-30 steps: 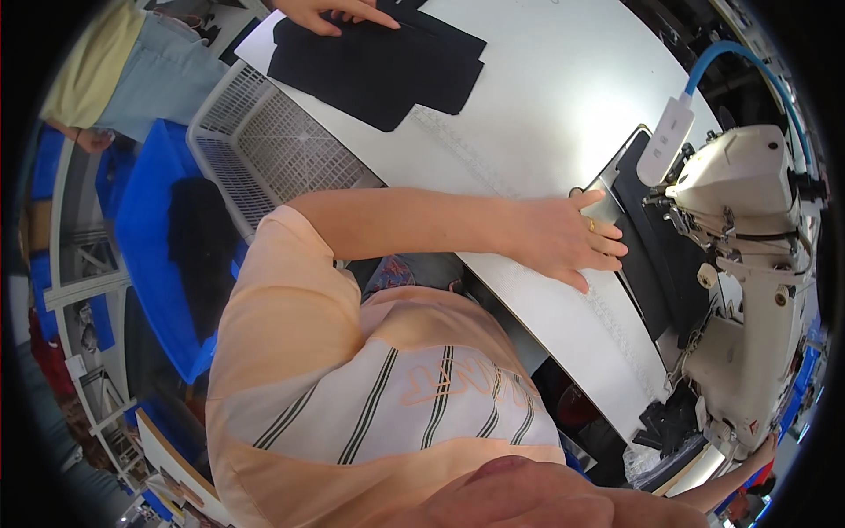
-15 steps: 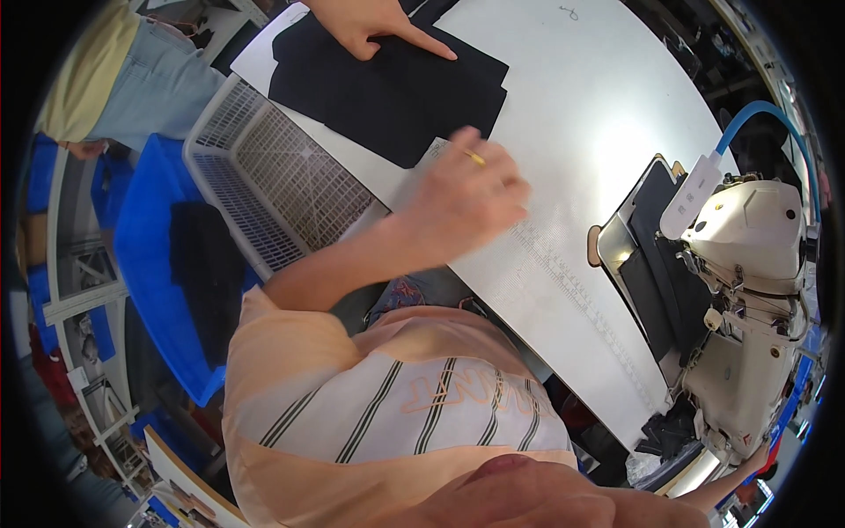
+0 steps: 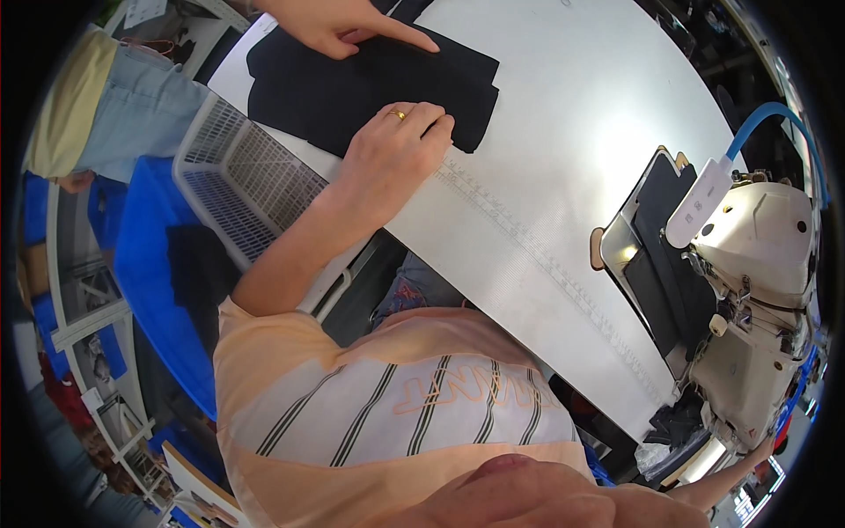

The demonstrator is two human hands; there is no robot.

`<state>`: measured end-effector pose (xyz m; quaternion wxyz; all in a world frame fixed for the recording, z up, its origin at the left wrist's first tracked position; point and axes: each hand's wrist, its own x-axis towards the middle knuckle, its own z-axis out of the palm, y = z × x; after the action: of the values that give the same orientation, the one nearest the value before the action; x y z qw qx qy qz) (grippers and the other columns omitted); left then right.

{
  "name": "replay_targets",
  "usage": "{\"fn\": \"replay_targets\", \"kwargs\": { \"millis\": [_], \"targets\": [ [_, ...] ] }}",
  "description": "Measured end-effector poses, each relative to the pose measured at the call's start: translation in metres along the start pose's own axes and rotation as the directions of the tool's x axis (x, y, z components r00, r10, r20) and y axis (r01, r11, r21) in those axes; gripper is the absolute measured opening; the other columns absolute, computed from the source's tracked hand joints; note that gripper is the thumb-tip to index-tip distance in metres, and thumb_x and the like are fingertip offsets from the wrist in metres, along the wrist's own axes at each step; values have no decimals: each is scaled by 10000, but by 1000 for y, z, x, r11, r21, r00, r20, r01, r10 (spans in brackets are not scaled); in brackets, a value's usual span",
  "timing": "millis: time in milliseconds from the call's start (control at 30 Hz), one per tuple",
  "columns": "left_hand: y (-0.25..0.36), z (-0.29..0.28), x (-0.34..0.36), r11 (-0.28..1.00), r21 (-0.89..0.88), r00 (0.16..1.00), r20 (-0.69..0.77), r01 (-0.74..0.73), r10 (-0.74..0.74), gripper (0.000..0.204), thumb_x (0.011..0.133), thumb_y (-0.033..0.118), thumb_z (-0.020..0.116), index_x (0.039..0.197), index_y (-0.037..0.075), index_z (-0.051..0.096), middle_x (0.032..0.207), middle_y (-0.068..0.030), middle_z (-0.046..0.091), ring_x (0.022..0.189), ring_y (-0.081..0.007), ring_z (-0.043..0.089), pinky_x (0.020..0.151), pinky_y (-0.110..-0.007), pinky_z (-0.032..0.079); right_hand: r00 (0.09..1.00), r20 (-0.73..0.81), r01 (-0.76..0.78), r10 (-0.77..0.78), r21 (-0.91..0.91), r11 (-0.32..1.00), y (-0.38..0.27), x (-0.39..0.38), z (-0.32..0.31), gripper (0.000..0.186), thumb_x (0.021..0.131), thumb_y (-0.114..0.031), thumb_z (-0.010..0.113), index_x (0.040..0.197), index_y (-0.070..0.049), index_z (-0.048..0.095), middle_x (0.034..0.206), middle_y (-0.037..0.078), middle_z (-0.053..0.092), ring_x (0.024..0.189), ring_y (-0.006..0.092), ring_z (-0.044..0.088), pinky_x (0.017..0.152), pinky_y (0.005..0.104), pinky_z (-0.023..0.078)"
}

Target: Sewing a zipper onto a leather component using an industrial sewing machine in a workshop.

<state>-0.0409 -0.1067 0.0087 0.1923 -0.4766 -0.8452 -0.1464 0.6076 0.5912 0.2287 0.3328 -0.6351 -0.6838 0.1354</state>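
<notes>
Cloth (image 3: 370, 84): black, matt; layering could not be told. Outline was broad, with a step cut into the right end and a shallower indent at the left. It lay flat on the white table (image 3: 528, 132), toward the far left, its left part near the table's edge. Its far and near sides were partly hidden.

Bright light leaves glare on the surface (image 3: 546, 167) toward two o'clock; black cloth (image 3: 422, 75) between eleven and twelve shows little detail; fisheye distortion bends edges near the dark rim.
</notes>
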Motion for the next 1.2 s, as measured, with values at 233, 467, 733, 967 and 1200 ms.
{"fn": "replay_targets", "kwargs": {
  "millis": [233,467,733,967,1200],
  "targets": [
    [23,-4,12,957,-225,965,-230,-182,129,172,698,22,670,866,27,636,880,-57,593,735,-197,604,627,-274,512,1000,11,3,-4,41,999,-1,2,-4,399,927,-250,589,1232,6,619,1219,90,628,1081,233,602,950,331,457],
    [119,2,-9,717,-590,917,-114,-372,382,179,695,43,736,858,6,670,881,-90,643,717,-210,618,635,-289,536,999,37,-7,3,106,994,-6,19,3,401,925,-249,593,1232,7,618,1217,91,629,1079,234,604,948,332,460],
    [86,14,76,748,-581,924,-20,-321,381,162,780,148,730,912,90,657,983,-38,653,953,-245,601,860,-364,463,998,53,-45,37,162,986,3,21,5,402,923,-248,597,1232,8,618,1215,93,630,1076,235,605,945,333,462],
    [84,27,126,833,-519,620,594,-193,513,289,746,174,772,943,81,582,705,-12,504,707,-187,531,671,-334,408,998,50,-57,48,206,977,11,24,7,403,921,-247,601,1232,9,617,1213,95,630,1074,235,607,943,333,464],
    [79,35,119,362,-756,641,655,546,399,255,813,68,683,1059,19,636,922,-42,702,852,-75,630,836,-202,465,997,61,-63,50,241,968,17,28,11,404,919,-246,604,1232,10,616,1211,96,631,1072,236,608,941,334,466]
  ]
}}
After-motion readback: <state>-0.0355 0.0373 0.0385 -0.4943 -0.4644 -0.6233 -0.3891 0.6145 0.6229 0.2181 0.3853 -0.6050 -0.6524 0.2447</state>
